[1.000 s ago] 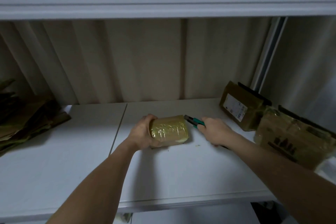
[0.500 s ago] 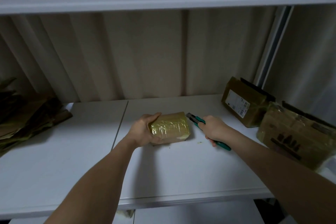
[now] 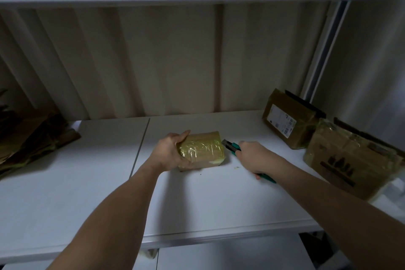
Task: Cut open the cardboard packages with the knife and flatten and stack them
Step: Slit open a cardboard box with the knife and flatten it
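Left hand: the left hand [image 3: 168, 153] sits at the centre of the frame, thumb over the top far edge and fingers curled under the near side of a small package [image 3: 201, 149], clamped on its left end.
Right hand: the right hand [image 3: 255, 155], just right of centre, is wrapped tight round the handle of a knife [image 3: 232, 148].
Small package: a squat brick-shaped cardboard box, resting on the shelf [image 3: 208, 199] in the middle of the frame; glossy yellowish tape, wrinkled and shiny, wraps it all round, and a loose edge of tape sticks out at its lower right corner.
Knife: a slim utility cutter with a teal plastic body and a dark metal front; its tip points at the right end of the small package, just beside it, and whether they touch cannot be told. The butt of the handle pokes out below the fist.
Shelf: flat, smooth and white, with a thin seam running front to back left of centre; a few tiny scraps lie near the package.
Other packages: at the right of the frame, a brown box [image 3: 287, 120] with a white printed label leans tilted, and a bigger box [image 3: 348, 160] with crinkled tape and dark print stands beside it.
Flattened cardboard: a ragged brown pile [image 3: 28, 138] lies at the left edge.
Back wall: pale, ribbed vertical panels.
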